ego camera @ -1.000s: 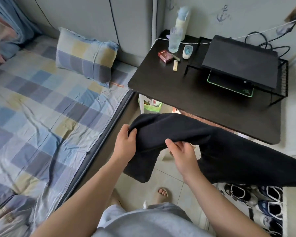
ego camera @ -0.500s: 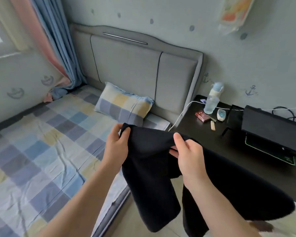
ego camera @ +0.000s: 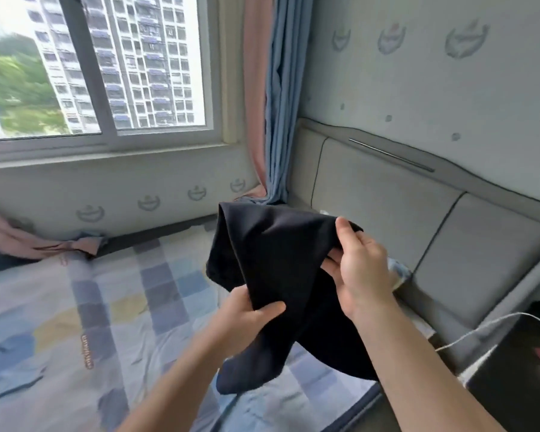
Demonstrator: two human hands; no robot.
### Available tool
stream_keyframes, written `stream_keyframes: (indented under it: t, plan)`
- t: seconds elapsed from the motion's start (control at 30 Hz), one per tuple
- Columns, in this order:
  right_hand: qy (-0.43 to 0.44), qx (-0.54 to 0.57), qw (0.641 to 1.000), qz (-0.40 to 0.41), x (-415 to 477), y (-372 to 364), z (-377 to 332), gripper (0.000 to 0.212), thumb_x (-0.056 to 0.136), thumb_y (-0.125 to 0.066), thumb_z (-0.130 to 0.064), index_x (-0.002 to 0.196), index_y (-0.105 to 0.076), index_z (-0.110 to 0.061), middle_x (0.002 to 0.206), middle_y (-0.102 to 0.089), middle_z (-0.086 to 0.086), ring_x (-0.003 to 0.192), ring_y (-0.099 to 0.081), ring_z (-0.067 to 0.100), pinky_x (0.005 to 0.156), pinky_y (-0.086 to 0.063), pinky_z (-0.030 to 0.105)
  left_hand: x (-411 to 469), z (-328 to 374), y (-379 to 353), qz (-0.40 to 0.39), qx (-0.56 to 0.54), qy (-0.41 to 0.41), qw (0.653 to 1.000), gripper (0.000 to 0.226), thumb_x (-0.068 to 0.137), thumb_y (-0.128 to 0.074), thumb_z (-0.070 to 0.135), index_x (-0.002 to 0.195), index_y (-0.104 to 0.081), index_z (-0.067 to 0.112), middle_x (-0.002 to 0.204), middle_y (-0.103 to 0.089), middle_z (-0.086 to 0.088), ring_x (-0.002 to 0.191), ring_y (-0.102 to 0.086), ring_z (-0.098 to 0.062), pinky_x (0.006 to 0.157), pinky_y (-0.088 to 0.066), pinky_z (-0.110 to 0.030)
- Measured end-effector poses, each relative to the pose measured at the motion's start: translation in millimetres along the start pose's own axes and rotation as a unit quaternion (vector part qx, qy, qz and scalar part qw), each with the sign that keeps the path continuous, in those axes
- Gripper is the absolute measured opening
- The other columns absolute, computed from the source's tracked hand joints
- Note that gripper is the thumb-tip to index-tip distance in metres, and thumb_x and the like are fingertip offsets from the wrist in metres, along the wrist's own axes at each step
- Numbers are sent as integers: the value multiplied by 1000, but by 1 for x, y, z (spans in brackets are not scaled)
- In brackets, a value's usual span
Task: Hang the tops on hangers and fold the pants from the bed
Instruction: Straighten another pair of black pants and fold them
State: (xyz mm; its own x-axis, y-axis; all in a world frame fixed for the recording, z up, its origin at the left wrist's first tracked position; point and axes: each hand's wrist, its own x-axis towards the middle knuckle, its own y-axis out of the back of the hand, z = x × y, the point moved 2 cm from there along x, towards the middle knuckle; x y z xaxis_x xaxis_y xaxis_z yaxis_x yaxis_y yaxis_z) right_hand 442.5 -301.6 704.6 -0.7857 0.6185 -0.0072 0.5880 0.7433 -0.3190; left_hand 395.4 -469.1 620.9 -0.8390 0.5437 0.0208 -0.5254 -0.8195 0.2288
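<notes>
Right now the left hand [ego camera: 250, 321] grips the black pants [ego camera: 278, 254] low down, thumb laid across the front of the cloth and fingers tucked behind. The right hand [ego camera: 360, 272] pinches a higher fold, thumb on top and fingers under the edge. Both are closed on the fabric, one lower than the other, so the garment is held up in the air as a loose bunch rather than lying flat. I take it they are sorting out which end is the waist before any fold can be made. One tube of cloth, a leg by the look of it, dangles below the left hand over the checked sheet of the bed [ego camera: 106, 307], not touching it as far as I can tell. Behind the pants stands the grey padded headboard [ego camera: 387, 207], with the blue and pink curtain [ego camera: 278, 104] beside the window [ego camera: 106, 73]. At the lower right the dark desk [ego camera: 512, 388] edges in, a white cable [ego camera: 480, 330] running across its corner. No fold is made yet.
</notes>
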Motion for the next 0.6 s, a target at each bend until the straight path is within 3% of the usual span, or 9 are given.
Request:
stream_keyframes:
  t: [0.03,0.1,0.17,0.23,0.33,0.4,0.53,0.6]
  plan:
    - [-10,0,1000,-13,7,-14,6,21,102,-57,-27,93,-71,-14,88,-78,-1,90,-74,18,74,-58,35,-1,-10,9,15,9,4,1000,6,93,-66,23,95,-71,21,84,-75,13,80,-71,-5,77,-58,-30]
    - [-32,-2,999,-40,18,-39,18,21,102,-57,-26,93,-71,-13,94,-77,3,96,-72,22,80,-59,38,-5,-23,27,65,23,23,997,19,102,-54,17,96,-69,28,82,-73,21,78,-68,-1,71,-51,-18]
    - [-51,-18,996,-77,29,-58,34,23,104,-53,-23,94,-71,-12,98,-76,5,99,-71,23,83,-59,38,-7,-32,44,106,4,35,994,24,105,-49,17,106,-67,33,101,-74,19,100,-69,-6,86,-52,-24]
    - [-71,-49,986,-142,36,-71,51,24,105,-49,-18,96,-70,-14,100,-76,2,102,-71,21,84,-57,35,-6,-37,58,141,-35,39,989,26,106,-46,17,111,-65,34,110,-74,14,108,-68,-9,92,-53,-31]
    - [-106,-113,958,-240,42,-78,83,16,104,-52,-19,109,-67,-23,114,-72,0,109,-67,17,91,-55,37,4,-43,76,217,-111,71,967,19,106,-46,13,109,-64,18,103,-74,-2,95,-70,-19,72,-57,-31]
    - [-121,-177,933,-290,44,-70,112,16,101,-57,-23,115,-63,-27,121,-68,-2,112,-64,14,91,-55,35,12,-52,80,247,-205,136,937,16,106,-47,16,105,-60,7,94,-70,-11,80,-69,-22,59,-56,-31]
    - [-198,-269,863,-379,43,-37,175,41,93,-68,-36,130,-53,-28,129,-61,-7,114,-59,5,86,-50,26,22,-88,54,238,-331,259,876,19,106,-46,18,114,-54,3,106,-70,-24,90,-71,-35,81,-59,-48]
    - [-235,-304,831,-401,46,-15,200,66,78,-75,-51,135,-49,-29,130,-59,-9,114,-59,3,81,-47,20,28,-100,34,260,-370,290,844,29,107,-45,19,125,-49,-3,113,-65,-26,94,-68,-37,81,-58,-48]
